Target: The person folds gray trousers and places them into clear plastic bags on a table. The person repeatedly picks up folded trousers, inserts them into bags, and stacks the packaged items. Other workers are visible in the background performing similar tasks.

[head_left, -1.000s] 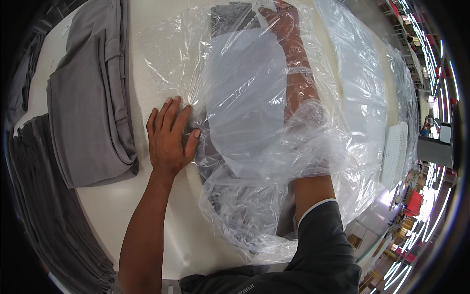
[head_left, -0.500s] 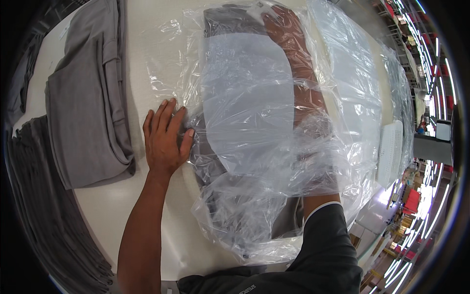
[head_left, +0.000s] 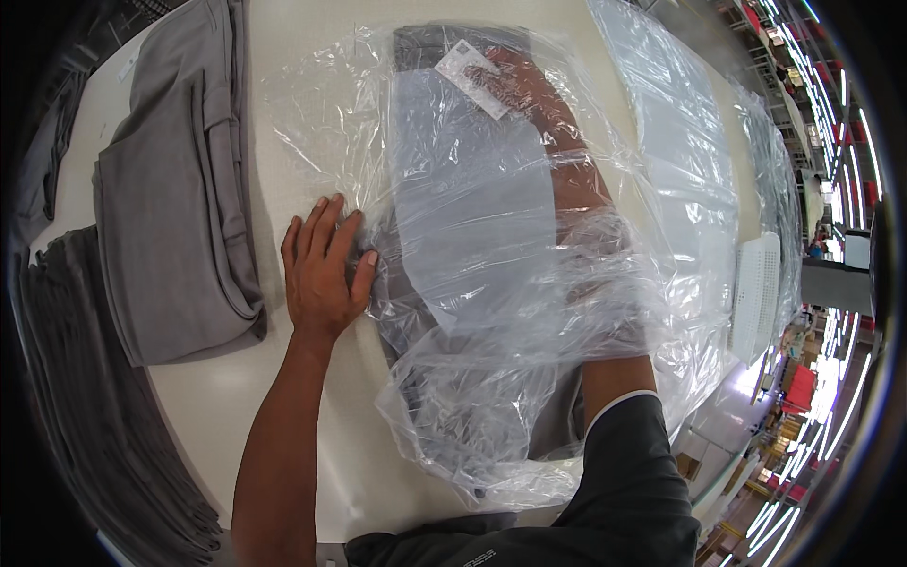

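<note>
My left hand [head_left: 323, 269] lies flat on the table with its fingers spread, the thumb against the left edge of a clear plastic bag [head_left: 326, 128]. Inside the bag is a folded dark grey garment [head_left: 416, 47] with a pale sheet [head_left: 472, 198] on top of it. My right arm reaches into the bag up to the forearm. At the far end, seen through the film, my right hand [head_left: 515, 83] has its fingers on a white printed tag [head_left: 477, 85], closed on it as far as the film shows. Loose film bunches around the right forearm.
On the left lies a folded grey garment [head_left: 175, 217], with a stack of grey garments [head_left: 104, 397] nearer to me. To the right are flat clear bags [head_left: 675, 142] and a white perforated basket [head_left: 756, 283] near the table's edge.
My right hand has drawn back and to the left inside the bag, and the tag has come with it, now lying flatter over the garment's far end. My left hand has barely moved.
</note>
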Tool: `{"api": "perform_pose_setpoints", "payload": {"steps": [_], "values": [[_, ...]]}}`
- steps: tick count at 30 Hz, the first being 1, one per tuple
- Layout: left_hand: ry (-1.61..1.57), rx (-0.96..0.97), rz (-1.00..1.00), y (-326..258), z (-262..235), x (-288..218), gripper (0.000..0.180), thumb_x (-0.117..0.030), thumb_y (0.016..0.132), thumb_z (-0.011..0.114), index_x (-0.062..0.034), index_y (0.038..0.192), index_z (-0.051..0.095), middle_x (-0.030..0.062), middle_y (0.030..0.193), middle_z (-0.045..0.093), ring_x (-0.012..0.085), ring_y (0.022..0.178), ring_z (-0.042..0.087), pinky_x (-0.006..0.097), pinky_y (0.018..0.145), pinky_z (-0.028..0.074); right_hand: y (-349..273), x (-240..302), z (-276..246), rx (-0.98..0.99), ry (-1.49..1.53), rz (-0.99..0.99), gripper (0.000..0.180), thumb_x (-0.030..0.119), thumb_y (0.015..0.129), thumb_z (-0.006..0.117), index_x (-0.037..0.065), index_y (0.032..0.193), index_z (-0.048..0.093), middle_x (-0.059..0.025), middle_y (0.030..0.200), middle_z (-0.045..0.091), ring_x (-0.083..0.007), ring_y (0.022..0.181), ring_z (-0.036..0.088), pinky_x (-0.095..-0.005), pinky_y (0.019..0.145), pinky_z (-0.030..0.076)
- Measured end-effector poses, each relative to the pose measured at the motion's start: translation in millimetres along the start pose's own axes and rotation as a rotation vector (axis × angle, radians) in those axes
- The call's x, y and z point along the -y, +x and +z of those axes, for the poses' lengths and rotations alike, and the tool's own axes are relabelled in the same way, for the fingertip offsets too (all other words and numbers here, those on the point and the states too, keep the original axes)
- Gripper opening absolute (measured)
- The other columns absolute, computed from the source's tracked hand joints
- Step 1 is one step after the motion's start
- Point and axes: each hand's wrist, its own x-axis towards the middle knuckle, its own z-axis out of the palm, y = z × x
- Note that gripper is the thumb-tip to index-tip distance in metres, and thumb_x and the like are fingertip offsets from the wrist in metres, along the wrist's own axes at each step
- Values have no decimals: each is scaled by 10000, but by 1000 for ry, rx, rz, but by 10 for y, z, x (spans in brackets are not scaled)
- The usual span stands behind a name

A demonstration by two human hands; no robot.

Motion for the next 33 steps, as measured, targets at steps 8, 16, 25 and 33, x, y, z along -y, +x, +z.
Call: {"api": "perform_pose_setpoints", "payload": {"steps": [8,16,25,33], "values": [[0,-18,-9,3,13,1,423,-265,835,630,-77,1213,609,114,1387,498,287,1333,415,485,1135,237,246,-152,207,-400,-644,-276,405,376,916,599,124,1233,612,-117,1202,621,-307,1143,565,-426,1008,434],[-1,-17,-4,13,8,19,424,-257,836,627,-77,1219,603,112,1388,497,282,1334,413,480,1137,233,73,285,165,-412,-354,-15,366,251,815,728,117,1145,646,-193,1156,610,-329,1104,573,-402,915,501],[-3,-18,-38,-40,-5,32,426,-253,833,627,-74,1219,602,116,1387,497,284,1335,413,480,1142,225,-220,289,491,-129,-857,199,717,610,931,391,78,1408,442,-204,1395,463,-417,1263,467,-693,935,383],[-17,0,-18,-2,-13,-4,421,-211,841,594,-60,1234,588,120,1407,479,300,1342,403,483,1133,237,-399,87,680,-133,-762,-259,819,753,856,392,314,1525,215,-141,1585,180,-404,1457,128,-721,1087,34]]}}
